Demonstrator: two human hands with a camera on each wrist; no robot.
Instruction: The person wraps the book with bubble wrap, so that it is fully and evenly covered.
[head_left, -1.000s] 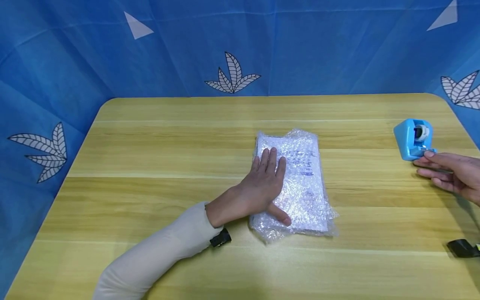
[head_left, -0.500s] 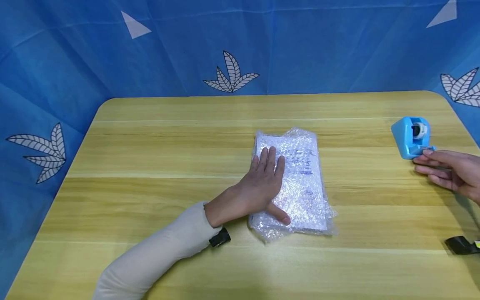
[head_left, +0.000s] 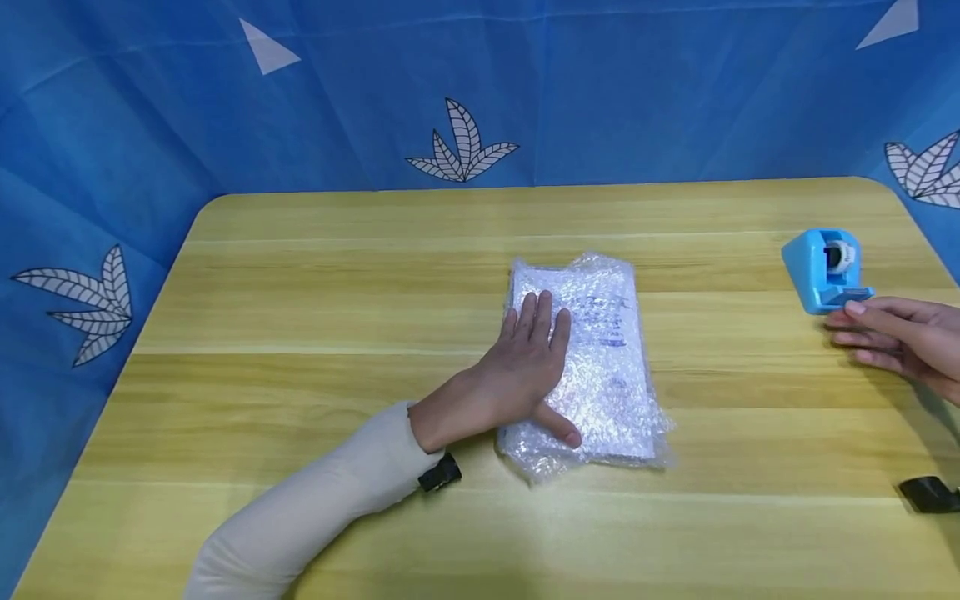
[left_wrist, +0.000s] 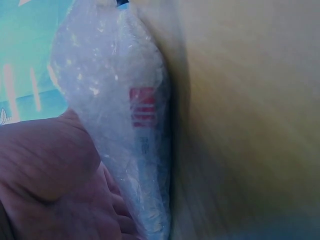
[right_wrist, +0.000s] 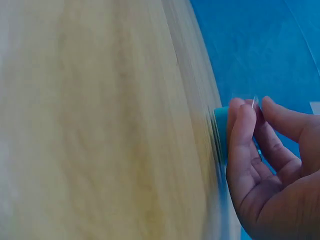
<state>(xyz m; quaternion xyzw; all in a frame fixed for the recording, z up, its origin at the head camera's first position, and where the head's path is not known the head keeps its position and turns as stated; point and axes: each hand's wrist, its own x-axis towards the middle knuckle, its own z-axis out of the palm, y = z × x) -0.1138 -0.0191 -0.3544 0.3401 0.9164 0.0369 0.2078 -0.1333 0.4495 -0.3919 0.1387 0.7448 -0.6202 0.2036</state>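
Note:
My left hand (head_left: 517,379) lies flat with spread fingers on a package in clear bubble wrap (head_left: 607,392), pressing it against the table. Handwritten blue marks show through the wrap in the head view; a red printed label (left_wrist: 143,107) shows on the package's edge in the left wrist view. At the right stands a blue tape dispenser (head_left: 810,267) with a small roll of tape (head_left: 846,256). Right at its cutter end, my right hand (head_left: 911,337) pinches a thin clear strip of tape (right_wrist: 254,102) between thumb and fingers. The dispenser is partly hidden behind these fingers in the right wrist view.
Both things rest on a light wood-grain table (head_left: 315,283) with rounded far corners. A blue curtain (head_left: 637,92) with leaf prints hangs along its back and sides. Black wrist camera mounts (head_left: 440,473) sit at both wrists.
The right thumb has slipped slightly off the dispenser's cutter edge, towards the near side. My left hand and the package hold their places.

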